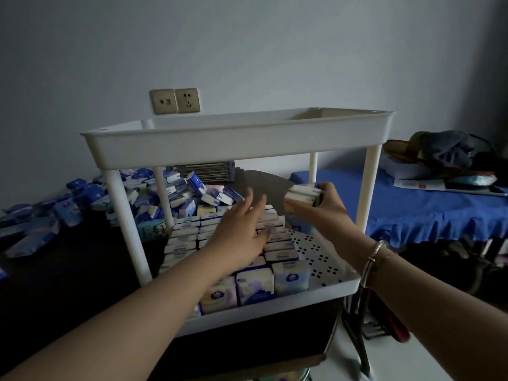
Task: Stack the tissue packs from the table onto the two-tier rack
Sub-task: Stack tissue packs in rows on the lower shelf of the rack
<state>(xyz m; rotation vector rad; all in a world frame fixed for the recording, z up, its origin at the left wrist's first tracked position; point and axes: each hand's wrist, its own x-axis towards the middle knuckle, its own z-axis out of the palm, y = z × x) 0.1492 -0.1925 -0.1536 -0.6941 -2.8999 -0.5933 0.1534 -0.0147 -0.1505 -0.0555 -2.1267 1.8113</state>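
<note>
Dark table (82,270): rack (239,138) lower tier holds packed rows (277,251); right grip (328,200) clamps packs (302,195), left (242,229) apart.

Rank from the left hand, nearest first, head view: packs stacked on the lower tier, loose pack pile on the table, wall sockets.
1. Stacked packs, right under the left hand.
2. Loose pile, behind the rack, to the left.
3. Wall sockets, up on the wall behind.

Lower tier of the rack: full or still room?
Partly full. Tissue packs fill the lower tier's left and middle; perforated floor on the right is bare.
</note>
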